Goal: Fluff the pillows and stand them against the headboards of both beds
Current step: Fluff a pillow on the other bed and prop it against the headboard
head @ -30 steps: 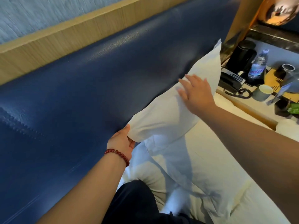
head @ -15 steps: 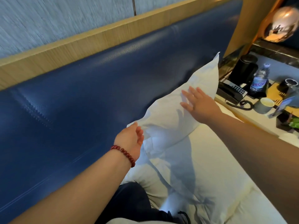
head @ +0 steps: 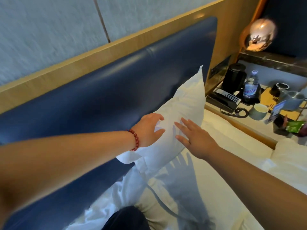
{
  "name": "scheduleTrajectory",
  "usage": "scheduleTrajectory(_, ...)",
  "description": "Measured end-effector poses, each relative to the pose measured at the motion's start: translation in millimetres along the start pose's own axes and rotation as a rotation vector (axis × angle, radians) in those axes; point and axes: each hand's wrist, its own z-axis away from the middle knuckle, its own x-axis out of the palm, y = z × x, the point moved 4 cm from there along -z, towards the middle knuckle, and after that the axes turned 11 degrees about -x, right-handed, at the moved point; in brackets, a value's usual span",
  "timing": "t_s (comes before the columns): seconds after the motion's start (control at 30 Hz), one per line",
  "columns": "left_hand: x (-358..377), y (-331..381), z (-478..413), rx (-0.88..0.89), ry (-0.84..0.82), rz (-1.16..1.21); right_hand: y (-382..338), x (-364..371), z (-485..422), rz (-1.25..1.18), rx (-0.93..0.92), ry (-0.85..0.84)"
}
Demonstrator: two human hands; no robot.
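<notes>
Change noted: a second ago my left hand (head: 147, 128) pinched the near lower corner of the pillow (head: 181, 113) and my right hand (head: 194, 138) lay flat high on its face; now the corner is released, both hands sit close together on the middle of the pillow's face, and the view takes in more of the headboard (head: 103, 93).

Meaning for the task, as I judge it: the standing step for this pillow is nearly complete; it stands on edge at the far right end of the headboard, leaning back on the blue padding, upper corner pointing up beside the nightstand (head: 249, 123); what remains is a pat to settle it; whether it stays up once let go I cannot confirm.

Pose: both arms reach forward, nearly straight, the left crossing in from the left side; left hand with fingers spread wide, curled lightly on the fabric, holding nothing; right hand flat, fingers extended and slightly apart, tips on or just at the pillow; contact there I cannot confirm; a red bead bracelet (head: 135, 138) sits on my left wrist.
</notes>
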Motion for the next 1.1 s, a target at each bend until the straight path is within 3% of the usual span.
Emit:
scheduleTrajectory(0.13,-4.2,6.3,-30.3,0.063,-0.142,-0.257,6.0,14.0,2.8,-0.115,0.011,0.041)
scheduleTrajectory(0.33,-15.7,40.9,-96.6,0.172,-0.149,-0.244,28.9,-1.9,-37.4,-0.083,0.007,0.198)
scheduleTrajectory(0.57,13.8,45.3,-145.0,0.146,-0.252,-0.286,95.1,-29.0,-108.8,0.225,-0.366,0.119)
scheduleTrajectory(0.63,22.8,42.2,-147.5,0.147,-0.298,-0.349,136.2,-49.0,-129.0,0.297,-0.254,0.143)
scheduleTrajectory(0.73,27.3,39.5,-151.6,0.131,-0.325,-0.352,193.7,-66.8,-144.6,0.116,0.153,0.300)
scheduleTrajectory(0.8,26.9,41.1,-152.1,0.104,-0.335,-0.319,195.2,-65.7,-141.3,-0.038,0.150,0.447)
scheduleTrajectory(0.9,25.8,42.4,-152.8,0.092,-0.330,-0.290,165.2,-52.7,-127.3,-0.157,-0.026,0.569)
scheduleTrajectory(1.0,29.3,43.4,-155.9,0.116,-0.317,-0.283,144.0,-30.8,-121.0,-0.010,-0.259,0.478)
scheduleTrajectory(1.03,31.6,45.8,-157.2,0.128,-0.312,-0.287,150.2,-31.3,-125.6,0.010,-0.231,0.448)
scheduleTrajectory(1.1,37.6,54.0,-160.7,0.141,-0.313,-0.298,179.8,-42.3,-139.7,-0.070,0.039,0.447)
